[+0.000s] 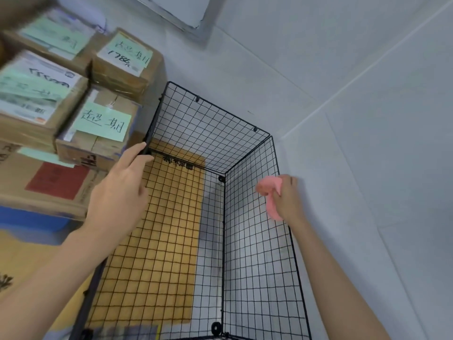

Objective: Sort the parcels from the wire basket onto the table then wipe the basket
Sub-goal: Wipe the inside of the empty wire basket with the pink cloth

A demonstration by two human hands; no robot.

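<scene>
A black wire basket point(210, 119) stands on the floor below me, with no parcels inside; brown cardboard shows through its mesh. My left hand point(120, 190) holds the basket's left top rim, thumb on the wire. My right hand point(286, 200) grips a crumpled pink cloth point(269, 187) against the top of the basket's right wall. Several cardboard parcels point(103, 128) with pale green handwritten labels lie stacked on the table at the upper left.
A large flat box with a red label point(54, 182) sits under the parcels, above a blue bin point(31, 222). Pale tiled floor point(367, 143) spreads to the right, and a white-framed panel point(181, 11) is at the top.
</scene>
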